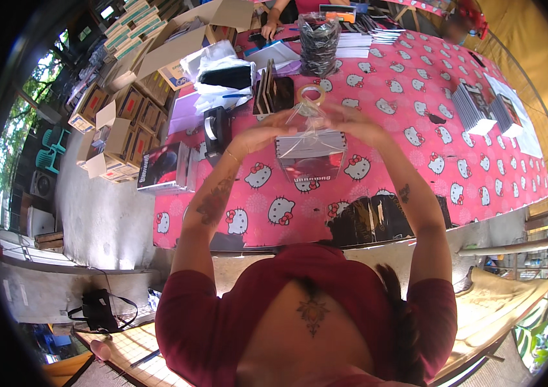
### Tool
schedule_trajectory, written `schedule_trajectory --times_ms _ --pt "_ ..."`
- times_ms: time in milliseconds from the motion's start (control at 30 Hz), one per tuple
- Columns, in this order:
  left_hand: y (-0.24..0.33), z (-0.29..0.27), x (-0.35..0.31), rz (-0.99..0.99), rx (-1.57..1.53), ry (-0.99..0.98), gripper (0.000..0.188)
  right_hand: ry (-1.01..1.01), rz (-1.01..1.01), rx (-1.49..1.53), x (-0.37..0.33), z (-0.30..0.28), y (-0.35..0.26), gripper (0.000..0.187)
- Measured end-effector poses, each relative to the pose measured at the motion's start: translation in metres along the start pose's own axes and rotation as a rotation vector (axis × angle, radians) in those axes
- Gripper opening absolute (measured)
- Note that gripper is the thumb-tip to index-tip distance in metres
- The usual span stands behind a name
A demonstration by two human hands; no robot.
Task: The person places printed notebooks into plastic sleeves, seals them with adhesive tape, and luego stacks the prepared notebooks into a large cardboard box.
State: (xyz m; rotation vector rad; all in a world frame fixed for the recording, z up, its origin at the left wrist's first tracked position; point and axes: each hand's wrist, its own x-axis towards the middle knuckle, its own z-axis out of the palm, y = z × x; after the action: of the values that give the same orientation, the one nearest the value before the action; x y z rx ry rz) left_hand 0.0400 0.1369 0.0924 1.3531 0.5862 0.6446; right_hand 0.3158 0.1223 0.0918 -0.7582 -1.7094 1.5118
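In front of me a stack of dark-covered booklets (311, 166) stands on the table, its pale page edges turned upward. Clear plastic (313, 121) bunches up over its top. My left hand (263, 134) is at the left side of the plastic and my right hand (359, 126) at its right, both with fingers reaching inward. Motion smears the fingers, so their grip on the plastic does not show clearly. Just beyond them lies a roll of tape (312, 94). A black tape dispenser (216, 132) stands to the left of my left hand.
A pink patterned cloth (390, 151) covers the table. More booklet stacks stand at left (167, 169) and right (474, 111). A black-wrapped roll (319, 46) stands at the back, near another person's hand (270, 28). Cardboard boxes (129, 138) are piled left of the table.
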Motion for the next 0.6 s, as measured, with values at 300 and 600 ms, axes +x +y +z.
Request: schedule_trajectory --times_ms 300,600 --pt "0.024 0.035 -0.040 0.327 0.854 0.018 0.047 0.103 -0.253 -0.902 -0.048 0.043 -0.025 0.050" --pt "0.011 0.040 -0.037 0.333 1.152 0.134 0.033 0.104 -0.075 -0.906 -0.033 0.046 -0.017 0.023"
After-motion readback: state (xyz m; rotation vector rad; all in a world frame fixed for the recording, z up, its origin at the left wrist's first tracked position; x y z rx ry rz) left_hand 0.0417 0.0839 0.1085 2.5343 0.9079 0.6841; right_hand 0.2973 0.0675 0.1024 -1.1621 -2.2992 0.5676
